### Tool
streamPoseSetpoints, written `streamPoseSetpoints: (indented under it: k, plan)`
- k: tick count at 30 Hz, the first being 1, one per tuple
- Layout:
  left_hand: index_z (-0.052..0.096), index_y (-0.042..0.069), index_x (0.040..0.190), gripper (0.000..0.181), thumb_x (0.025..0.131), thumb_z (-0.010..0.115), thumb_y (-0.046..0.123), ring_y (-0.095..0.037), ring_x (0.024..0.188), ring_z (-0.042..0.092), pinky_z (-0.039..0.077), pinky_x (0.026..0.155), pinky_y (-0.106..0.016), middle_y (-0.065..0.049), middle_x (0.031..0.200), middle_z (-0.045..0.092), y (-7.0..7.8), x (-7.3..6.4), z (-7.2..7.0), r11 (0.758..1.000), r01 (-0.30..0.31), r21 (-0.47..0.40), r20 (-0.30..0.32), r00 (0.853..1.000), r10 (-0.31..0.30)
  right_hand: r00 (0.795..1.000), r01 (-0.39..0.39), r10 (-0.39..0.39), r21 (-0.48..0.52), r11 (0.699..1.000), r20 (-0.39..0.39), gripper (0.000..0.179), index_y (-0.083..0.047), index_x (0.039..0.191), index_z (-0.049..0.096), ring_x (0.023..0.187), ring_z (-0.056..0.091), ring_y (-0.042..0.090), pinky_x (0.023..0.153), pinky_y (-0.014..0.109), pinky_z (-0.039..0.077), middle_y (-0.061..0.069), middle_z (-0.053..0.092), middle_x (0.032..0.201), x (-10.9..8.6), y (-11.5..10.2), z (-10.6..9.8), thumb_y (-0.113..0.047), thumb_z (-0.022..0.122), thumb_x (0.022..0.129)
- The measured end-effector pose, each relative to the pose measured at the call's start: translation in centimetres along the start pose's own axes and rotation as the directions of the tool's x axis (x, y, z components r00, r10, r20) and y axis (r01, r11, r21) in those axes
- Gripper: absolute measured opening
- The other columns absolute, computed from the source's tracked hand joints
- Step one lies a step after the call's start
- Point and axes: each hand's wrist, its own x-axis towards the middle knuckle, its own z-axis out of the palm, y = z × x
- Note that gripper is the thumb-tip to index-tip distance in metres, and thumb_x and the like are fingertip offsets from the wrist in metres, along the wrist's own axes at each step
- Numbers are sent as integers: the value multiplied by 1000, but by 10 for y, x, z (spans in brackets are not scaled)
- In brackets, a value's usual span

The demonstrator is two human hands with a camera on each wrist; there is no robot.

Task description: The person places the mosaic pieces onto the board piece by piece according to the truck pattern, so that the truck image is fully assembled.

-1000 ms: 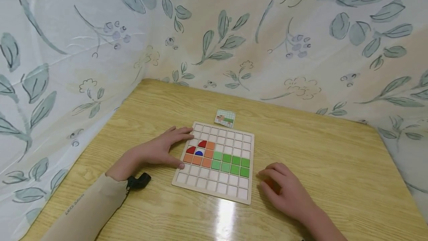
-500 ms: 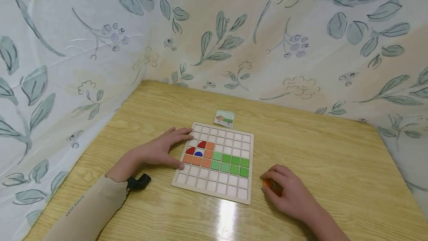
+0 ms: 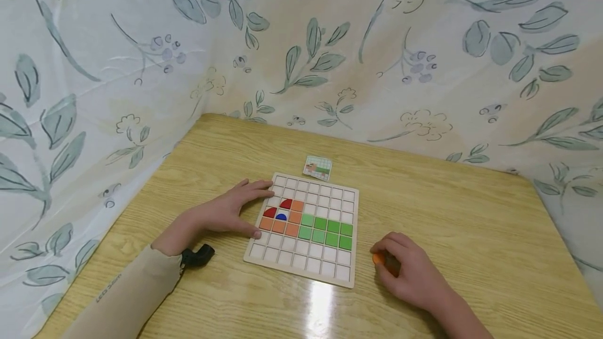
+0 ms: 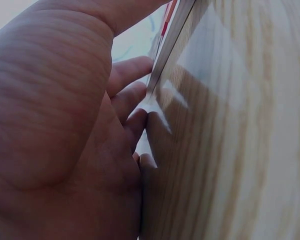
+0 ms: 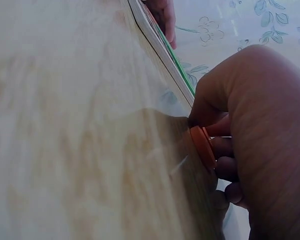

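Note:
A square wooden grid board (image 3: pixel 301 260) lies flat on the table, with red, orange, light green, darker green and blue-and-white tiles in its middle rows. My left hand (image 3: pixel 225 211) rests at the board's left edge, fingers spread and thumb (image 3: pixel 256 234) on the rim. To the right of the board, my right hand (image 3: pixel 407 272) is low over the table, its fingers curled around orange tiles (image 5: pixel 203 146). In the right wrist view the tiles look stacked and tilted on edge, close to the tabletop; part of them is hidden behind the fingers.
A small card (image 3: pixel 317 167) printed with a coloured grid picture lies just behind the board. The wooden table (image 3: pixel 452 213) reaches back to a leaf-patterned cloth (image 3: pixel 405 67). A black strap piece (image 3: pixel 198 256) sits at the left wrist.
My right hand has shifted slightly right, away from the board, and the orange tiles in its fingers now show more. The left hand and board have stayed in place.

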Motion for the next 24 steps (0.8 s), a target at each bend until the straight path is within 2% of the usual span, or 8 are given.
streamPoseSetpoints:
  k: [7, 12, 16, 20, 24]
  plan:
    - [45, 22, 168, 102, 84, 91, 55, -43, 167, -3, 4, 131, -70, 4, 181, 20, 0, 0, 2, 1000, -5, -6, -1, 1000, 5, 1000, -20, 20, 34, 999, 0, 36, -23, 106, 74, 89, 61, 5, 79, 14, 49, -16, 66, 104, 0, 1, 0, 3, 85, 83]
    - [46, 24, 168, 102, 83, 91, 57, -48, 166, -1, 6, 130, -74, 3, 181, 21, -1, -1, 4, 1000, 3, -13, -5, 1000, -4, 998, -66, 65, 72, 995, 16, 38, -26, 108, 75, 95, 65, 7, 88, 14, 50, -16, 68, 107, 4, 0, 2, 1, 87, 83]
    - [46, 25, 168, 101, 83, 91, 58, -49, 165, -2, 7, 129, -75, 4, 181, 20, -2, -1, 4, 1000, 14, -12, -4, 1000, -14, 998, -62, 62, 75, 995, 5, 36, -24, 109, 76, 101, 65, 8, 93, 13, 49, -15, 69, 110, 10, -4, 6, -1, 88, 83]
    - [46, 25, 168, 101, 83, 91, 58, -49, 165, -1, 7, 129, -75, 3, 181, 21, -2, -1, 3, 1000, 10, -3, -6, 1000, -10, 1000, -27, 28, 102, 994, -5, 34, -20, 110, 77, 104, 65, 9, 96, 16, 50, -13, 69, 112, 18, -12, 14, -2, 89, 84]
    - [46, 24, 168, 101, 84, 90, 58, -49, 165, -1, 8, 129, -76, 3, 181, 20, -2, 0, 2, 1000, 0, 5, -8, 1000, 0, 998, 63, -62, 102, 993, -22, 32, -17, 109, 78, 104, 65, 12, 95, 18, 52, -10, 70, 112, 30, -23, 24, -3, 89, 83]
